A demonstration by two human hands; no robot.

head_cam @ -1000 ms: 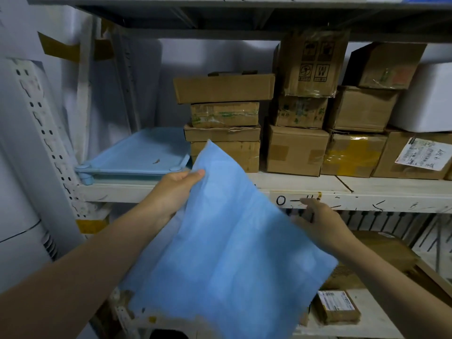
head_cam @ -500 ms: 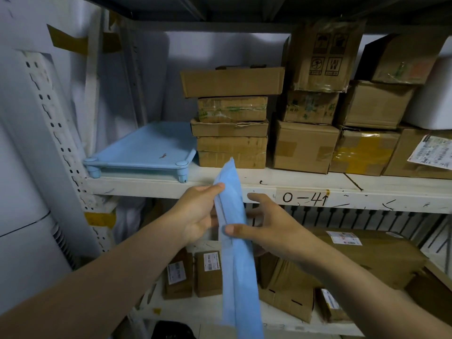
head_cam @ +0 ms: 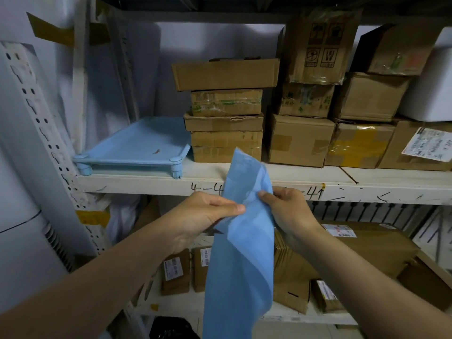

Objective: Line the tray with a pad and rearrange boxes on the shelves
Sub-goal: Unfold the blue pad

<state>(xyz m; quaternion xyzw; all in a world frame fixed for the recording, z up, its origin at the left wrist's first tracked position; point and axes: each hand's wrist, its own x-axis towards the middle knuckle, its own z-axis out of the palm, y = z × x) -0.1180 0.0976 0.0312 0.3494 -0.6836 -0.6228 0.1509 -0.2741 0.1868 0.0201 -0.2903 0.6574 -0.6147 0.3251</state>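
Note:
A light blue pad [head_cam: 241, 253] hangs folded lengthwise in front of the shelf edge. My left hand [head_cam: 198, 216] pinches its left layer between thumb and fingers. My right hand [head_cam: 288, 211] pinches the right layer close beside it. A pale blue tray [head_cam: 137, 148] on short legs stands on the middle shelf at the left, a small brown speck on its surface. To its right, brown cardboard boxes [head_cam: 226, 111] are stacked several high, with more boxes [head_cam: 300, 140] further right.
The white middle shelf [head_cam: 367, 184] carries handwritten numbers on its front edge. A white foam box [head_cam: 433, 81] stands at the far right. The lower shelf holds small labelled parcels [head_cam: 175, 272] and a large flat carton [head_cam: 371, 243]. A perforated upright [head_cam: 41, 123] stands at left.
The pad went from spread wide to folded into a narrow strip. Both hands came together at its upper part, and the view moved closer to the shelf.

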